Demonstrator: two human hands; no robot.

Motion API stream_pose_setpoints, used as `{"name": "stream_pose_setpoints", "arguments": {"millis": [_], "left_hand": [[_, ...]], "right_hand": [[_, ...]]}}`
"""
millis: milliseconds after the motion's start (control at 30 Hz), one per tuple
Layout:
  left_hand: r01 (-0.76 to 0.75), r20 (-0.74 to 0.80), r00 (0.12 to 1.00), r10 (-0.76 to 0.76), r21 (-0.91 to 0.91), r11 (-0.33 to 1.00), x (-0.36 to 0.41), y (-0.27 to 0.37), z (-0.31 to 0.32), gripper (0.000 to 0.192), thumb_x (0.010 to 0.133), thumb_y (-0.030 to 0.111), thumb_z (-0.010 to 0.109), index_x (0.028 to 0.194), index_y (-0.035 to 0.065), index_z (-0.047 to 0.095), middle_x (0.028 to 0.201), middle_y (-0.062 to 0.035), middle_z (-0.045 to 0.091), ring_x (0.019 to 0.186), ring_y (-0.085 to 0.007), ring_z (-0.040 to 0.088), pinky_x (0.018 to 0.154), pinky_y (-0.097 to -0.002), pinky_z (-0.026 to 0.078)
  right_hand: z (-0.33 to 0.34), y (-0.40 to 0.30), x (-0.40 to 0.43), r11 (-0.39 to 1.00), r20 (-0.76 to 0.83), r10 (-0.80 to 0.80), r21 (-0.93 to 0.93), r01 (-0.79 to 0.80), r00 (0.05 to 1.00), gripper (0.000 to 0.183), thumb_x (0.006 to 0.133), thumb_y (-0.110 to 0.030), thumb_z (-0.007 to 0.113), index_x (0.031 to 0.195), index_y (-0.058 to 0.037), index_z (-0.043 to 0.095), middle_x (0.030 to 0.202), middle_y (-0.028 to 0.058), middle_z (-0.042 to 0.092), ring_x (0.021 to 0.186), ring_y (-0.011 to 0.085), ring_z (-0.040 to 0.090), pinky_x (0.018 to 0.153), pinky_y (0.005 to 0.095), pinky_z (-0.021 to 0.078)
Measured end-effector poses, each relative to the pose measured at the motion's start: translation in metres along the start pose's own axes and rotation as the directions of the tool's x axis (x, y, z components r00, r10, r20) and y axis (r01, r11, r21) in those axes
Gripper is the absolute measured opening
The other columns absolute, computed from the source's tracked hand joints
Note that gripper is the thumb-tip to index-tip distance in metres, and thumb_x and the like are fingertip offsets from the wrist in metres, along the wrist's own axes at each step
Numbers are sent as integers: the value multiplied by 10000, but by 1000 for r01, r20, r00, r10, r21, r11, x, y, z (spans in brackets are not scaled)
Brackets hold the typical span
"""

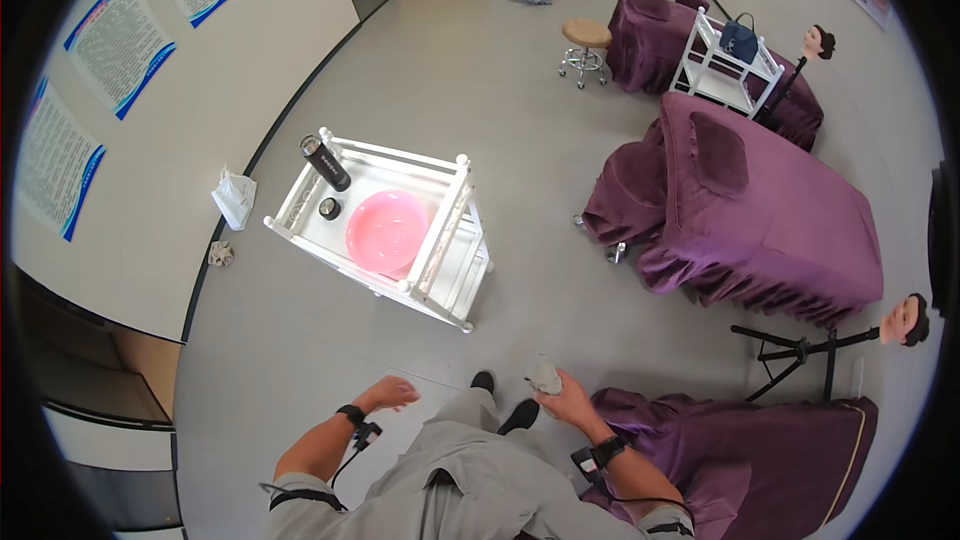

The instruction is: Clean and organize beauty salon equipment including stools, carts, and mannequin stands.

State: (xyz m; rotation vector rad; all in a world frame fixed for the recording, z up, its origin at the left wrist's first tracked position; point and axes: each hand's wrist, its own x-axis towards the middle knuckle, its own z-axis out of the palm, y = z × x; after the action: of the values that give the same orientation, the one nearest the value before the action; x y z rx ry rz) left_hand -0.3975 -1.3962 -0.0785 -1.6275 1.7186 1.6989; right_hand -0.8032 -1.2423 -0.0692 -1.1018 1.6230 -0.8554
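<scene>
Bunched grey cloth (544, 375) is gripped in my right hand (568, 399), low in front of my body. My left hand (390, 393) hangs at the other side with its fingers curled and nothing seen in it; how tightly they close is unclear. Ahead of me stands a white trolley (360, 279) with rails. On its top tray rest a pink plastic basin (387, 231), a dark vacuum flask (327, 163) and a small black cap (329, 208). Neither hand touches the trolley.
Purple-draped beds (780, 202) line the right side, one beside my right arm. A mannequin head (900, 319) sits on a black tripod (802, 351). By the left wall lie a white plastic bag (235, 199) and a crumpled cloth (220, 253). A round stool (586, 33) stands farther off.
</scene>
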Motion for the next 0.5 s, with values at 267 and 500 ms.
{"name": "stream_pose_setpoints", "arguments": {"millis": [267,500], "left_hand": [[-57,-513,830,-216,-465,884,-40,-91,-151,385,889,246,660,1142,-41,614,881,-99,645,729,-191,651,574,-328,570],[-440,-802,579,-148,-460,771,3,-64,-339,559,891,330,666,1282,-30,491,1037,-121,609,830,-200,627,606,-323,558]], "right_hand": [[51,-76,74,991,-11,-7,135,9,1000,523,768,-256,756,1184,7,579,1025,128,696,935,198,664,854,335,515],[102,-133,153,964,-285,20,259,57,958,543,784,-261,772,1202,10,557,1032,115,685,928,184,649,845,323,510]]}}
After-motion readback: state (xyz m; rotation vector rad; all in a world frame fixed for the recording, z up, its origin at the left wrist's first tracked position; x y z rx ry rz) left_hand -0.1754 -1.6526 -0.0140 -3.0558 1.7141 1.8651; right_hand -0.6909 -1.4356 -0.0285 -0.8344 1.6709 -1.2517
